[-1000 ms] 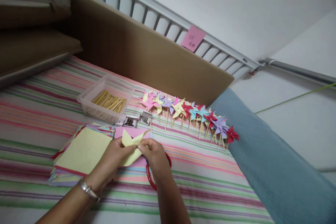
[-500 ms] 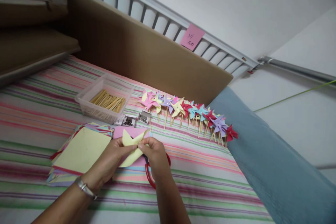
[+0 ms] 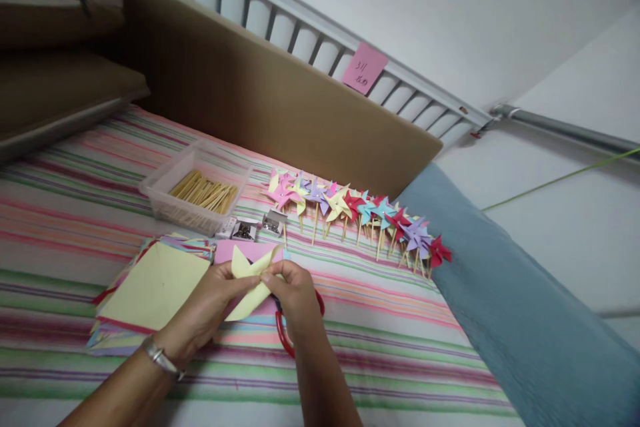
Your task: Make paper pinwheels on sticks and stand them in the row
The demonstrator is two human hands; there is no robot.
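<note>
A pale yellow paper pinwheel [image 3: 249, 302], its corners folded in toward the centre, is held up between both hands. My left hand [image 3: 216, 293] pinches it from the left, thumb near the middle. From the right, my right hand [image 3: 291, 290] grips it with thumb and index finger pressed at the centre. Whether a pin is between those fingers is hidden. Below the hands lie pink paper [image 3: 225, 251] and scissors with red handles [image 3: 283, 333], partly covered by my right hand. Left of my hands sits a stack of coloured paper squares [image 3: 155, 287], a yellow one on top.
A clear plastic box [image 3: 155, 197] of wooden sticks [image 3: 203, 190] stands behind the paper stack. Small open boxes of pins [image 3: 245, 231] are beside it. Finished pinwheels on sticks [image 3: 340, 205] stand in a row before a brown board [image 3: 280, 107]. Striped cloth [image 3: 390, 360] covers the surface.
The view has shifted very slightly. Both hands keep the same hold on the yellow pinwheel, with hardly any visible movement.
</note>
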